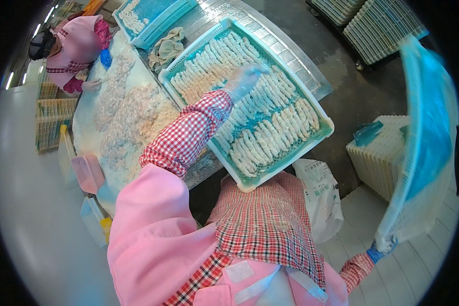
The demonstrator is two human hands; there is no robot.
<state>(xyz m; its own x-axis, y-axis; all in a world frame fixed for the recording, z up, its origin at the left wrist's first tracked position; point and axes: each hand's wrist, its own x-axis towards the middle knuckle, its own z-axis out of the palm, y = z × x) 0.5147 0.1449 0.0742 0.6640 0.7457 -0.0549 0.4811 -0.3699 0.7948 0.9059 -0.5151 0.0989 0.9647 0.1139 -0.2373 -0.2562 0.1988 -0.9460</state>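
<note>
My left hand point(245, 79), in a thin clear glove, reaches out over a white tray point(324, 133) lined in teal and filled with rows of breaded strips point(270, 127); the fingers are spread and hover on or just above the strips. My right hand point(381, 250), in a blue glove, grips the lower edge of an empty white tray with a blue liner point(426, 137), held up on its side at the far right. The full tray rests on the metal table's edge, against my checked apron.
Heaps of breadcrumbs point(127, 117) cover the table point(290, 48) to the left. Another person in pink point(71, 48) works at the far end. A second tray point(153, 18), a cloth point(167, 47), stacked white trays point(380, 153), a plastic bag point(321, 194) and a pink scoop point(88, 173) lie around.
</note>
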